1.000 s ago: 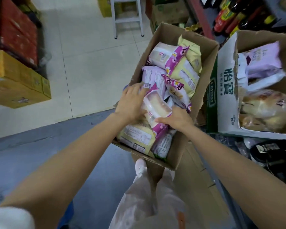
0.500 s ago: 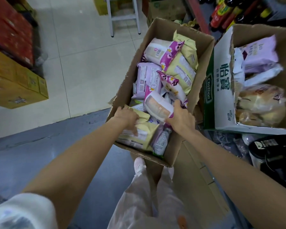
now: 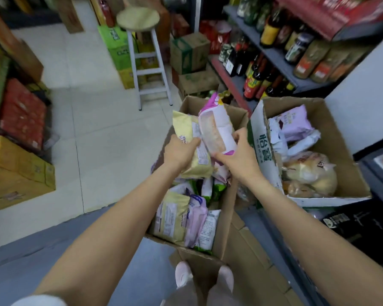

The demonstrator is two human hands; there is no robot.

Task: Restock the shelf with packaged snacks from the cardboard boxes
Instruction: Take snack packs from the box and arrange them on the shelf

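With my left hand [image 3: 180, 153] clamped on the yellow packet [image 3: 194, 149] and my right hand [image 3: 239, 156] pinching the pink packet [image 3: 216, 131], 2 slick wrappers above the open box [image 3: 224, 219], I risk either slipping back in.

- You get soft, even indoor light, no hard shadows; floor tiles [image 3: 97, 120] bright, bit washed out.
- Motion blur over most of frame, esp. stool [image 3: 139, 21] and bottles [image 3: 259, 71] up top.
- Wide-angle bend at edges; label text unreadable.
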